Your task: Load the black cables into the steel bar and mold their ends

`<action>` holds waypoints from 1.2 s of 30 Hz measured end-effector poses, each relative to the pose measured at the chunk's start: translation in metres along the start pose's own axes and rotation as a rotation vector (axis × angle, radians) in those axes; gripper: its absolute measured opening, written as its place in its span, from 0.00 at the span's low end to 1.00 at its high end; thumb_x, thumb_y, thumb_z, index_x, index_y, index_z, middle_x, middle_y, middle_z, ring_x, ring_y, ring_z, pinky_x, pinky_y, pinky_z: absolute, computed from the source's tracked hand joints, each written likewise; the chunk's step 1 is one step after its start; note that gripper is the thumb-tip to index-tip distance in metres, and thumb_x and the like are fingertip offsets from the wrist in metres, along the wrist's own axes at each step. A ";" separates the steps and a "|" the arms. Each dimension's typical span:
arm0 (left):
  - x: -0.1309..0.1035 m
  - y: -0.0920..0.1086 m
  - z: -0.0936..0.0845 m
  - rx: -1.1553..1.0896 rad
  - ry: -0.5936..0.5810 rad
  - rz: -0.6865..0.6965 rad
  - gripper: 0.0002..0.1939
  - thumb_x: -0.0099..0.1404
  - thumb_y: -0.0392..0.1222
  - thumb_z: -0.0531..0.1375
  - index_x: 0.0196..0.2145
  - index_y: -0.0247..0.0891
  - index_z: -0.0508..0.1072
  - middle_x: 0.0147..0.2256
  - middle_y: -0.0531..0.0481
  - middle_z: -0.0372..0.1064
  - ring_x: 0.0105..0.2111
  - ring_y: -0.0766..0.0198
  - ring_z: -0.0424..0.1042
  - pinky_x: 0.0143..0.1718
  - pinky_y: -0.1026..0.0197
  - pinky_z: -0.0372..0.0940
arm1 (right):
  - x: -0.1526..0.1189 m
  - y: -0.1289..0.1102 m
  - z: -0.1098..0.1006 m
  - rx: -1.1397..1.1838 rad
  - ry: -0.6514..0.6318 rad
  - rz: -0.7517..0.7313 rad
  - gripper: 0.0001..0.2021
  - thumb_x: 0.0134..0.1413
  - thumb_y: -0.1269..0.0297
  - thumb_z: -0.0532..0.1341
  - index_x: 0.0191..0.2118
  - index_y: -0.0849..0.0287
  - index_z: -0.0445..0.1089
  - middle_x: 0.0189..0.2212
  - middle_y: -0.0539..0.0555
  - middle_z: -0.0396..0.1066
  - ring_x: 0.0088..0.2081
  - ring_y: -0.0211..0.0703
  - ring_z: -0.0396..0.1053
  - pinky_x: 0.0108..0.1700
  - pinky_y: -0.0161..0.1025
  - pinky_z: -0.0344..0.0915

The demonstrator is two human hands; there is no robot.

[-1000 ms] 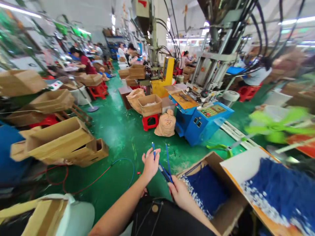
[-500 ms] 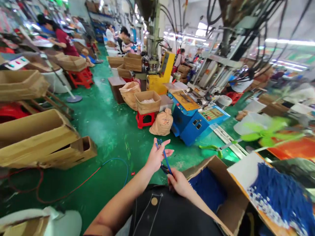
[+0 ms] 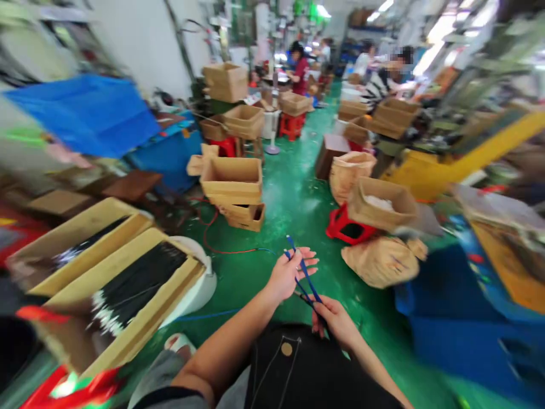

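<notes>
A thin blue strap runs in a narrow loop between my two hands, in front of the black apron. My left hand pinches its upper end between thumb and index finger, with the other fingers spread to the right. Lower and to the right, my right hand is closed round the lower part of the strap. Something dark and thin lies beside the strap near the right hand; I cannot make out what it is.
Cardboard boxes with black strips stand at the left, near a white bucket. Ahead is a green floor aisle. A tied sack, a red stool and a blue machine are at right. People sit farther back.
The view has swung left, bringing the boxes of black strips into sight and taking the box of blue straps out. Both hands still hold the blue strap.
</notes>
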State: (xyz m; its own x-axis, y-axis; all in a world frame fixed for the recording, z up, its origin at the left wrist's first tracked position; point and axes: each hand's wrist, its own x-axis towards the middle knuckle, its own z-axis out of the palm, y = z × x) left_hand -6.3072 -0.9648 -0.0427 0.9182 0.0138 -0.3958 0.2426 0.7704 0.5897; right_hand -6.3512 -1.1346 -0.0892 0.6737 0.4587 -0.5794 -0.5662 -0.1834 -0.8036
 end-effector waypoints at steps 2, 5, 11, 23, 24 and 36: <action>-0.002 0.013 -0.012 -0.045 0.137 0.113 0.12 0.63 0.44 0.62 0.41 0.33 0.73 0.40 0.40 0.75 0.40 0.55 0.75 0.41 0.52 0.71 | 0.021 -0.005 0.002 -0.053 -0.119 0.021 0.32 0.42 0.38 0.62 0.43 0.63 0.70 0.19 0.49 0.68 0.20 0.40 0.67 0.20 0.35 0.61; 0.003 0.030 -0.030 -0.108 0.325 0.289 0.17 0.60 0.48 0.64 0.42 0.33 0.72 0.36 0.40 0.75 0.37 0.56 0.76 0.39 0.54 0.71 | 0.066 -0.013 -0.001 -0.141 -0.284 0.084 0.34 0.39 0.34 0.63 0.43 0.61 0.71 0.21 0.51 0.71 0.22 0.41 0.69 0.23 0.35 0.64; 0.004 0.071 -0.051 -0.183 0.650 0.767 0.18 0.56 0.54 0.66 0.36 0.36 0.74 0.34 0.41 0.75 0.35 0.55 0.75 0.38 0.54 0.69 | 0.153 -0.057 0.004 -0.404 -0.674 0.087 0.30 0.41 0.35 0.63 0.37 0.61 0.70 0.19 0.49 0.68 0.21 0.39 0.67 0.21 0.33 0.61; 0.030 0.100 0.028 1.199 0.503 0.556 0.10 0.57 0.39 0.63 0.39 0.43 0.77 0.37 0.47 0.71 0.35 0.59 0.70 0.38 0.61 0.63 | 0.247 -0.157 -0.009 -0.942 -1.103 -0.162 0.15 0.51 0.51 0.56 0.23 0.56 0.61 0.13 0.47 0.59 0.14 0.36 0.59 0.17 0.33 0.53; 0.047 0.093 0.027 1.317 0.440 0.453 0.11 0.57 0.38 0.62 0.40 0.44 0.77 0.39 0.46 0.71 0.37 0.58 0.70 0.39 0.60 0.63 | 0.252 -0.164 -0.008 -0.935 -1.137 -0.158 0.14 0.50 0.52 0.57 0.24 0.56 0.62 0.15 0.48 0.62 0.16 0.37 0.61 0.18 0.33 0.55; 0.098 0.122 -0.070 1.333 0.497 0.123 0.12 0.57 0.34 0.55 0.36 0.43 0.77 0.31 0.46 0.76 0.32 0.56 0.72 0.33 0.62 0.59 | 0.348 -0.208 0.054 -1.082 -1.217 -0.258 0.10 0.46 0.69 0.57 0.34 0.59 0.75 0.29 0.51 0.75 0.32 0.41 0.71 0.35 0.33 0.63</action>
State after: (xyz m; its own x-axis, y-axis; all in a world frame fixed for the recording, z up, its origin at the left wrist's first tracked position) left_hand -6.2090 -0.8246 -0.0587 0.8193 0.4680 -0.3312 0.5343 -0.4135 0.7373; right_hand -6.0248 -0.8902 -0.1165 -0.3488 0.8463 -0.4026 0.4200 -0.2428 -0.8744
